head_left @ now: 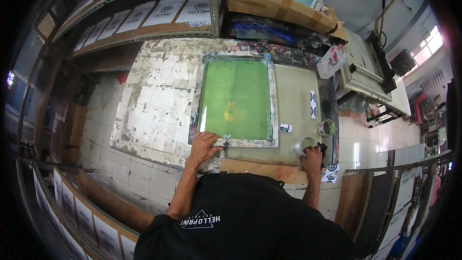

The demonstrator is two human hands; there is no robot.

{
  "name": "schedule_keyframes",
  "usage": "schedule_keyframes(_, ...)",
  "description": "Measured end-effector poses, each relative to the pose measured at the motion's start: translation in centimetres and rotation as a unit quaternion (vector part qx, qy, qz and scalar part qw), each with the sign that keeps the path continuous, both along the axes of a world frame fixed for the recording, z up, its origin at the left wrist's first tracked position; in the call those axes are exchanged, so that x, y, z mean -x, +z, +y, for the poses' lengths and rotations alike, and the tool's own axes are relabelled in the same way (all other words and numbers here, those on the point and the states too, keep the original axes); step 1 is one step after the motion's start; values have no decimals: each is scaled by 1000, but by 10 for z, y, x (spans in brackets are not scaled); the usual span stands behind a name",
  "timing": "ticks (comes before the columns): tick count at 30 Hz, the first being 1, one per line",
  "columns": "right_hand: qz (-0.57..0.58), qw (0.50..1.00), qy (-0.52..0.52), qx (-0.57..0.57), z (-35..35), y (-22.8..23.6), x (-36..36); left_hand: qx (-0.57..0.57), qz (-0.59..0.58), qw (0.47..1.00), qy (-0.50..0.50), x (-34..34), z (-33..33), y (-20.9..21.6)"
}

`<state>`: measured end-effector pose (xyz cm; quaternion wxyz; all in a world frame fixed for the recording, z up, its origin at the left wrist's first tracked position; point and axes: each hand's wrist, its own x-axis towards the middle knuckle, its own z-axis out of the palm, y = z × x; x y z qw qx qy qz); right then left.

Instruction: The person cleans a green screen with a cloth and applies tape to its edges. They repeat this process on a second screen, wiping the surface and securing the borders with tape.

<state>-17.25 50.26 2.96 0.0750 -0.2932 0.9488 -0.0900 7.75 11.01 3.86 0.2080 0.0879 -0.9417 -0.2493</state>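
A screen-printing frame (275, 101) with green mesh and a small yellowish design lies on the worktable. My left hand (204, 147) is at its near left corner, fingers bent over the rim and thumb at the near edge. To the right, my right hand (313, 159) is closed beside a pale round roll or cup (299, 147), its fingertips close to the rim. A piece of black cloth (323, 150) shows at the right side of those fingers and seems to be in them. Just beyond stands a second, greenish roll or cup (321, 130).
Black-and-white printed scraps (313, 104) and a smaller scrap (285, 128) lie on the pale board (296, 84) right of the frame. A wooden strip (262, 169) runs along the near edge. A white bag (332, 61) and a cardboard box (284, 7) sit beyond; shelves (139, 33) stand left.
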Motion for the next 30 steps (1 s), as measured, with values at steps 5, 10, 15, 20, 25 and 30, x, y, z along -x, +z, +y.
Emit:
schedule_keyframes(5, -9, 999, -8, 39, -22, 64, 0, -66, -62, 996, 24, -2, 1, -1)
schedule_keyframes(10, -44, 972, 77, 218, -62, 101, 0, -239, 11, 970, 35, 33, -1, 42)
schedule_keyframes(15, -235, 906, 160, 315, -134, 127, -14, -445, 48, 894, 1, 71, 13, 95)
schedule_keyframes(20, -262, 907, 253, 213, -182, 148, -33, -510, -5, 860, 0, 72, 17, 99)
schedule_keyframes(25, -225, 918, 289, 152, -202, 148, -46, -434, -81, 894, 76, 67, 21, 114)
schedule_keyframes(30, -164, 921, 300, 185, -208, 157, -48, -414, -23, 893, 177, 54, 10, 98)
